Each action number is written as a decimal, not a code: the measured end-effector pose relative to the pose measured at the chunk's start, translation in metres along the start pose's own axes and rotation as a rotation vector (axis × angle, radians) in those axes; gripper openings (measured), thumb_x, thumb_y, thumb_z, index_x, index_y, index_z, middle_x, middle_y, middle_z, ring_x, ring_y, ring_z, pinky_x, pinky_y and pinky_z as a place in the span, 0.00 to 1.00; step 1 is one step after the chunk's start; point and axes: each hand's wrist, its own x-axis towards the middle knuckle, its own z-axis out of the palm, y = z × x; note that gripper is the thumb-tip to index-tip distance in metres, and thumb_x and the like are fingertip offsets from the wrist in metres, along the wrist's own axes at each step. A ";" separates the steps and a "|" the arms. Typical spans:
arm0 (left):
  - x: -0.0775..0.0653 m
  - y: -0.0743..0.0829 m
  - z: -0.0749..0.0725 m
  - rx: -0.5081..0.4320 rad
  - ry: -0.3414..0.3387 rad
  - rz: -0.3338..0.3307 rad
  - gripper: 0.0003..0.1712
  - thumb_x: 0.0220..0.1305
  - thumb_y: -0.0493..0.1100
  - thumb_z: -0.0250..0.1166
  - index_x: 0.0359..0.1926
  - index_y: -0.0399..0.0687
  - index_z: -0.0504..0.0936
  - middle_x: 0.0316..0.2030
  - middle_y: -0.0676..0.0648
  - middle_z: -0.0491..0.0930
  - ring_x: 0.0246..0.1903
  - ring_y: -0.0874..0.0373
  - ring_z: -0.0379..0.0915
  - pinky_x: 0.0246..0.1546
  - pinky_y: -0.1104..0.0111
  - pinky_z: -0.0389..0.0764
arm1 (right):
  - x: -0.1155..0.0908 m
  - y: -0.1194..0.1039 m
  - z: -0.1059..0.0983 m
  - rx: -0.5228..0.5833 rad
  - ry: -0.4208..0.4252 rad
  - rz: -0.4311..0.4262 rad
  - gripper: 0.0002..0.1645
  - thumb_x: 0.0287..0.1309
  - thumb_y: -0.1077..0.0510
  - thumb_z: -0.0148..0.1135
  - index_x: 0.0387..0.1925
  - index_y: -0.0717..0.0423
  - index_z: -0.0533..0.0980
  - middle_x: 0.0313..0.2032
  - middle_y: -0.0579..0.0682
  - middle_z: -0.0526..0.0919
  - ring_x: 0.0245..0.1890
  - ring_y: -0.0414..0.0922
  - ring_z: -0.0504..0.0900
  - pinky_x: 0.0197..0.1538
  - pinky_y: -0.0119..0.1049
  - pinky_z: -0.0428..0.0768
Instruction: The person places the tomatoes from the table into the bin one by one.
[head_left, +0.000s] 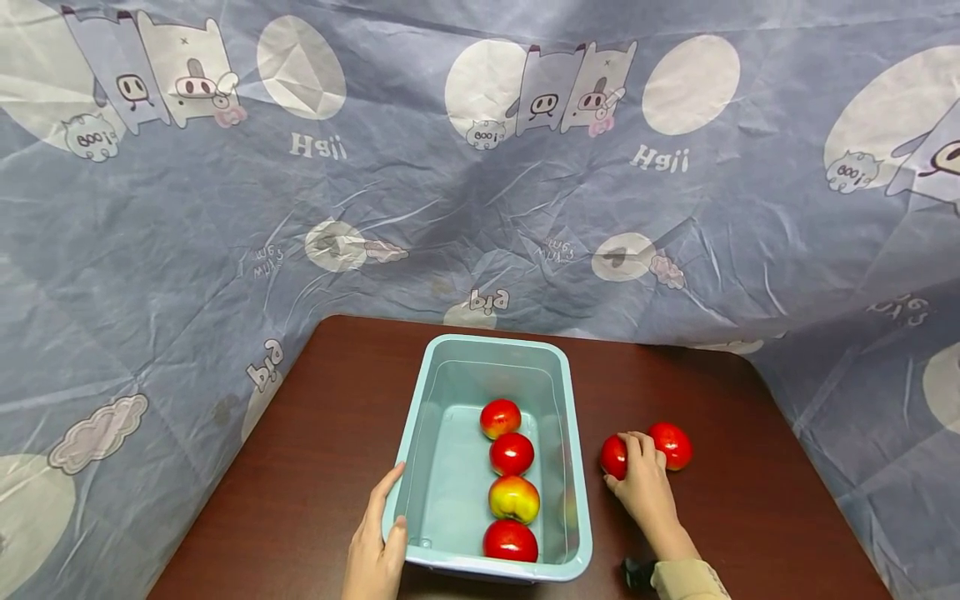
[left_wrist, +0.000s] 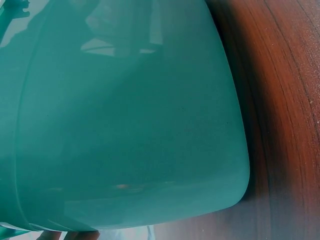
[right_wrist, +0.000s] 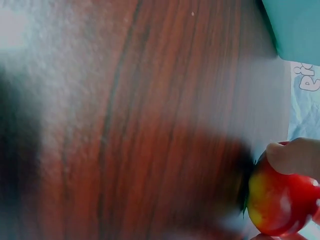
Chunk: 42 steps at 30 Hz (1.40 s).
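My right hand [head_left: 643,479] grips a red apple [head_left: 613,457] on the table, thumb on the near side and fingers over the top. In the right wrist view this apple [right_wrist: 280,202] has a yellow patch, and the thumb lies across it. A second red apple [head_left: 670,446] sits just right of my fingers. My left hand [head_left: 377,537] holds the near left corner of a light blue-green plastic tub [head_left: 411,433], thumb at the rim. Inside, along the right side, several apples lie in a row: red ones [head_left: 512,454] and a mostly yellow one [head_left: 513,500].
The dark brown wooden table [head_left: 345,400] carries the tub at its middle. A blue-grey cloth [head_left: 420,217] with cartoon pigs hangs behind and beside the table. A small black object [head_left: 637,575] shows by the right sleeve [head_left: 688,579].
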 end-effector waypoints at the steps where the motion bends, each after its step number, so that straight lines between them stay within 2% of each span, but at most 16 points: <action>1: 0.000 0.000 0.000 0.003 -0.001 0.001 0.39 0.58 0.30 0.55 0.69 0.63 0.68 0.65 0.50 0.74 0.37 0.58 0.67 0.33 0.67 0.66 | -0.001 0.000 0.000 0.001 -0.003 0.009 0.44 0.34 0.67 0.78 0.57 0.67 0.69 0.56 0.66 0.68 0.51 0.70 0.67 0.49 0.66 0.76; 6: -0.001 0.001 -0.001 -0.004 -0.013 -0.012 0.39 0.58 0.30 0.54 0.69 0.64 0.68 0.65 0.49 0.74 0.31 0.61 0.65 0.30 0.68 0.65 | -0.005 -0.004 0.000 0.034 -0.006 0.051 0.44 0.36 0.65 0.77 0.59 0.66 0.68 0.57 0.65 0.67 0.51 0.69 0.68 0.51 0.66 0.75; 10: -0.001 0.002 -0.002 -0.029 -0.040 -0.039 0.38 0.60 0.31 0.53 0.69 0.65 0.67 0.66 0.48 0.73 0.22 0.67 0.57 0.26 0.69 0.62 | -0.004 -0.010 -0.005 0.095 -0.014 0.106 0.45 0.40 0.63 0.76 0.61 0.65 0.66 0.59 0.67 0.66 0.51 0.69 0.69 0.52 0.68 0.74; 13: -0.001 0.003 -0.002 -0.040 -0.041 -0.042 0.38 0.60 0.31 0.53 0.69 0.65 0.67 0.66 0.48 0.72 0.22 0.67 0.56 0.25 0.69 0.62 | -0.002 -0.016 -0.012 0.170 -0.023 0.152 0.45 0.43 0.62 0.75 0.63 0.65 0.64 0.60 0.69 0.65 0.55 0.69 0.67 0.55 0.68 0.72; 17: -0.001 0.002 -0.001 -0.037 -0.024 -0.026 0.38 0.59 0.30 0.53 0.69 0.65 0.68 0.65 0.48 0.73 0.26 0.65 0.61 0.28 0.69 0.63 | -0.001 -0.027 -0.022 0.268 -0.018 0.219 0.44 0.46 0.61 0.74 0.64 0.64 0.64 0.61 0.68 0.65 0.60 0.67 0.65 0.60 0.68 0.68; 20: -0.001 0.001 0.000 -0.024 -0.008 -0.008 0.39 0.58 0.30 0.54 0.69 0.64 0.68 0.65 0.49 0.74 0.30 0.63 0.65 0.30 0.68 0.65 | -0.001 -0.036 -0.032 0.321 0.010 0.263 0.44 0.47 0.59 0.74 0.65 0.64 0.65 0.60 0.67 0.67 0.58 0.65 0.67 0.60 0.66 0.69; 24: 0.000 0.000 0.000 -0.015 0.013 0.019 0.38 0.58 0.29 0.54 0.69 0.62 0.69 0.64 0.49 0.75 0.34 0.61 0.66 0.33 0.68 0.66 | 0.000 -0.046 -0.045 0.401 0.033 0.325 0.44 0.51 0.57 0.73 0.67 0.63 0.64 0.60 0.68 0.67 0.56 0.65 0.71 0.58 0.62 0.74; 27: 0.000 -0.001 0.000 -0.020 0.015 0.020 0.38 0.59 0.29 0.54 0.69 0.61 0.69 0.64 0.48 0.75 0.30 0.63 0.65 0.31 0.69 0.65 | 0.001 -0.052 -0.053 0.479 0.017 0.381 0.44 0.54 0.55 0.71 0.69 0.60 0.62 0.64 0.66 0.65 0.57 0.65 0.72 0.57 0.57 0.76; 28: 0.000 -0.001 0.000 -0.020 0.016 0.019 0.37 0.59 0.30 0.54 0.69 0.61 0.69 0.64 0.48 0.75 0.30 0.63 0.65 0.31 0.69 0.65 | 0.001 -0.054 -0.056 0.507 0.004 0.397 0.44 0.56 0.54 0.70 0.69 0.59 0.61 0.66 0.66 0.64 0.58 0.65 0.72 0.57 0.55 0.77; 30: -0.001 -0.001 0.000 -0.017 0.015 0.015 0.37 0.59 0.30 0.54 0.69 0.62 0.69 0.64 0.48 0.75 0.30 0.64 0.64 0.31 0.69 0.65 | 0.001 -0.058 -0.062 0.570 -0.014 0.423 0.44 0.58 0.53 0.69 0.70 0.57 0.60 0.68 0.64 0.62 0.60 0.64 0.71 0.53 0.41 0.81; 33: -0.001 -0.002 0.000 -0.023 0.005 0.008 0.36 0.61 0.31 0.54 0.69 0.63 0.68 0.64 0.48 0.75 0.26 0.66 0.62 0.29 0.69 0.64 | 0.002 -0.064 -0.070 0.666 -0.024 0.448 0.43 0.59 0.53 0.68 0.72 0.55 0.59 0.69 0.61 0.61 0.60 0.58 0.71 0.44 0.21 0.78; 35: -0.001 -0.002 0.000 -0.035 -0.001 0.007 0.36 0.62 0.31 0.54 0.69 0.64 0.68 0.64 0.48 0.75 0.23 0.67 0.58 0.27 0.69 0.63 | 0.002 -0.069 -0.075 0.714 -0.018 0.449 0.43 0.60 0.54 0.67 0.72 0.53 0.59 0.70 0.57 0.61 0.58 0.50 0.73 0.40 0.14 0.73; 39: -0.001 -0.003 0.000 -0.042 0.007 0.018 0.35 0.63 0.32 0.54 0.69 0.63 0.69 0.64 0.48 0.75 0.22 0.68 0.57 0.27 0.70 0.62 | 0.001 -0.080 -0.083 0.762 0.006 0.415 0.41 0.60 0.56 0.67 0.71 0.51 0.60 0.67 0.48 0.61 0.48 0.30 0.74 0.41 0.15 0.75; 42: 0.000 -0.003 0.000 -0.047 0.013 0.017 0.36 0.62 0.31 0.54 0.69 0.64 0.69 0.64 0.49 0.75 0.21 0.68 0.55 0.26 0.70 0.61 | 0.000 -0.088 -0.088 0.793 0.031 0.378 0.40 0.59 0.59 0.68 0.70 0.52 0.61 0.62 0.41 0.63 0.44 0.25 0.74 0.42 0.17 0.77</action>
